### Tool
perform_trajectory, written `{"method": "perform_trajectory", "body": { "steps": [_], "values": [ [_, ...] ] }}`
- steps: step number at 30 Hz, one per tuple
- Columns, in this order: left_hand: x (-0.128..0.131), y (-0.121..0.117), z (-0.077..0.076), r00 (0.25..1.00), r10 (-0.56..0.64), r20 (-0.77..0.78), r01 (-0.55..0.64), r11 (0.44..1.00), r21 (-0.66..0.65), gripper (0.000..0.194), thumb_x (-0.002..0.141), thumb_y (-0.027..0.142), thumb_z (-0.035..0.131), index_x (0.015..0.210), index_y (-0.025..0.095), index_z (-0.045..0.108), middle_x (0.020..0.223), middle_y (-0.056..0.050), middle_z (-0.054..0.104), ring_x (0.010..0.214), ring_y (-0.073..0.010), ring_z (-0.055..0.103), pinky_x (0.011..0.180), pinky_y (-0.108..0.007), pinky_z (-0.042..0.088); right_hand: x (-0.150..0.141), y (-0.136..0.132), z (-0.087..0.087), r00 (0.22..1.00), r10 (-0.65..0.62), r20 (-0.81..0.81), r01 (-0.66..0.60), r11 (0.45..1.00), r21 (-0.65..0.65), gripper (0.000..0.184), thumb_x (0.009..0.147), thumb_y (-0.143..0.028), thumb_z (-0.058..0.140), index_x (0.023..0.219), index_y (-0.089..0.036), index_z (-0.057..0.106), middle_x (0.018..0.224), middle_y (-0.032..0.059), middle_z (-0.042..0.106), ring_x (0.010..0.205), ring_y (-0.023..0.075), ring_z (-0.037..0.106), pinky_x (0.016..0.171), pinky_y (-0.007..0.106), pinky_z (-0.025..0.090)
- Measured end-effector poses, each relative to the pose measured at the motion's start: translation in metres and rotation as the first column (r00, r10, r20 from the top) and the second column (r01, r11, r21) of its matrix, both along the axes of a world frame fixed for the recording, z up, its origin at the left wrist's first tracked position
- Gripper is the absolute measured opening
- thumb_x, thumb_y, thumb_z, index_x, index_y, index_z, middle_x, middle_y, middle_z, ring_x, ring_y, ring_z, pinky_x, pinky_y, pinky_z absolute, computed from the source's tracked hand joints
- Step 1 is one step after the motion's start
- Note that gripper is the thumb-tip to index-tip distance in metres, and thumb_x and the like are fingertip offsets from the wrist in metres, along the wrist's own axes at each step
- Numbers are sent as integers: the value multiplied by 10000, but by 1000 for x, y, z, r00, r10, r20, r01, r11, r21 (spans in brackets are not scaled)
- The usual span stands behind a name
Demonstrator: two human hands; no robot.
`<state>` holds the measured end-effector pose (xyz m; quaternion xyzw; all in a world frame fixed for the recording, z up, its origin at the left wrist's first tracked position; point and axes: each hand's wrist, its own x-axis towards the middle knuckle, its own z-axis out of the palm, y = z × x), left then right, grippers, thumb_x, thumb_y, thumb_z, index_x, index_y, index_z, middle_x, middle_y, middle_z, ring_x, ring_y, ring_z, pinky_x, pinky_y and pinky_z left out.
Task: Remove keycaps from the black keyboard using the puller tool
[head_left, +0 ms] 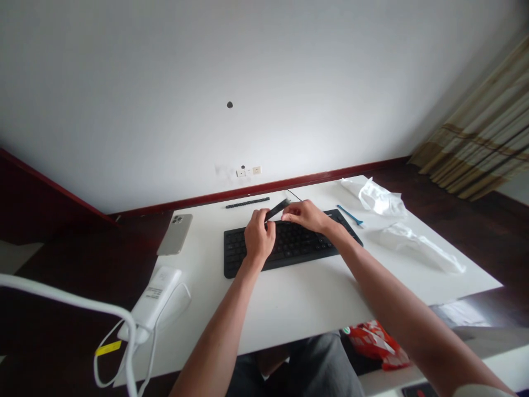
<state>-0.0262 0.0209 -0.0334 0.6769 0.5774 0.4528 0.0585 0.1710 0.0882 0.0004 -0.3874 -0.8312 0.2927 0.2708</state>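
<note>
My left hand (260, 234) is closed around a short dark bar (278, 209) that slants up to the right, above the black keyboard (300, 245). My right hand (306, 215) is beside the bar's far end, with its fingers curled together. Whatever those fingers pinch, if anything, is too small to make out. The keyboard lies flat on the white table (289, 309), its upper middle part hidden behind both hands. Behind it lies a thin black strip with a notched edge (247, 203). To its right rests a slim blue tool with a pale end (349, 214).
A phone (176, 234) lies at the left, near a white power strip (151, 300) with cords. Crumpled white plastic wrapping (378, 197) and another clear bag (421, 248) are on the right. A red package (376, 344) sits below the table edge. The wall stands behind.
</note>
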Motion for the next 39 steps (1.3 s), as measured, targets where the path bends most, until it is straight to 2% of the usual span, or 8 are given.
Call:
{"method": "perform_trajectory", "body": {
  "steps": [3,9,13,20,25,29,34,39],
  "values": [
    [-8,4,-1,988,111,107,-102,992,-80,158,930,141,485,1007,220,598,818,-16,641,765,-192,639,730,-264,461,13,6,5,998,-40,44,38,998,53,288,833,-481,759,894,-200,785,863,37,742,733,171,620,708,285,481],
    [-16,8,0,978,128,166,-103,983,-151,72,918,211,531,864,232,574,663,23,589,618,-178,582,645,-244,384,18,10,-1,991,60,121,-49,995,-89,231,781,-346,801,987,-244,813,984,25,781,811,187,683,758,285,539],
    [-15,9,0,976,92,200,-61,986,-154,79,908,225,542,834,232,569,642,30,572,604,-169,565,649,-232,396,14,12,-9,986,56,154,-41,994,-100,169,801,-279,778,961,-243,819,946,11,790,811,187,701,772,278,548],
    [-14,8,0,975,56,215,-26,990,-140,86,900,233,562,814,233,568,643,32,582,598,-162,558,671,-231,414,14,14,-14,980,62,187,-60,998,-13,130,838,-275,737,932,-236,818,935,24,791,810,196,712,778,290,548],
    [-14,8,-1,977,53,205,-23,989,-147,76,900,239,569,825,233,579,657,28,604,617,-169,576,675,-235,416,18,17,-15,995,17,94,-10,997,-82,149,830,-309,734,926,-229,816,893,12,794,807,192,716,780,278,556],
    [-14,7,-1,977,40,208,-7,988,-157,74,903,245,568,833,232,586,685,22,632,634,-172,594,674,-239,417,20,23,-26,998,-64,-9,63,995,-73,195,846,-333,710,962,-212,810,912,22,795,873,200,721,795,275,553],
    [-13,6,1,979,41,201,-5,984,-177,75,911,252,560,850,229,598,704,16,648,639,-175,604,668,-240,419,19,28,-42,992,-124,35,124,992,-5,169,862,-311,697,945,-215,808,884,22,788,825,189,709,783,288,540],
    [-13,6,2,979,44,198,-8,983,-183,76,909,246,559,851,226,604,707,12,649,638,-174,607,673,-242,427,19,30,-45,989,-142,45,142,990,-7,163,869,-309,703,953,-222,812,901,25,793,846,198,717,804,293,547]
  ]
}}
